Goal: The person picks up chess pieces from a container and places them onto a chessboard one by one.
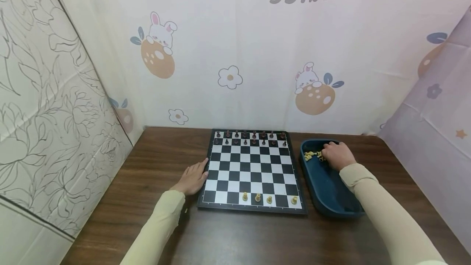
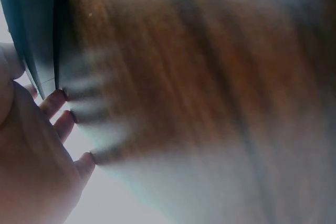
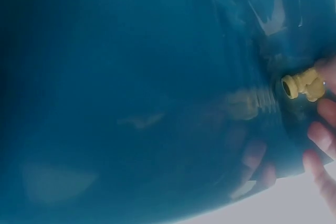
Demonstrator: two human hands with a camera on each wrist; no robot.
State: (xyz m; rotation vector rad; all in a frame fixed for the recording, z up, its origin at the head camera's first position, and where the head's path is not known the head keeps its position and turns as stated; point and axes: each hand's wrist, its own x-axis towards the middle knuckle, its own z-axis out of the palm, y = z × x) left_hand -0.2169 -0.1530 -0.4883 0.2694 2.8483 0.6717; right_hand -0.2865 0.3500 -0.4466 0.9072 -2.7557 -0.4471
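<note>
A black-and-white chessboard (image 1: 250, 171) lies on the table with dark pieces (image 1: 254, 142) in two rows at its far side. Several gold chess pieces (image 1: 257, 197) stand along its near row. My left hand (image 1: 193, 178) rests on the table at the board's left edge, fingers extended; in the left wrist view its fingertips (image 2: 65, 116) touch the wood. Reaching into the blue tray (image 1: 316, 191), my right hand (image 1: 337, 155) is at the loose gold pieces (image 1: 310, 156). The right wrist view shows a gold chess piece (image 3: 304, 84) against its fingers; whether they pinch it is unclear.
The brown wooden table (image 1: 162, 150) runs back to a printed cloth (image 1: 232, 101) hung behind it. Cloth panels also stand at the left and right. The tray sits just right of the board, its raised rim around the pieces.
</note>
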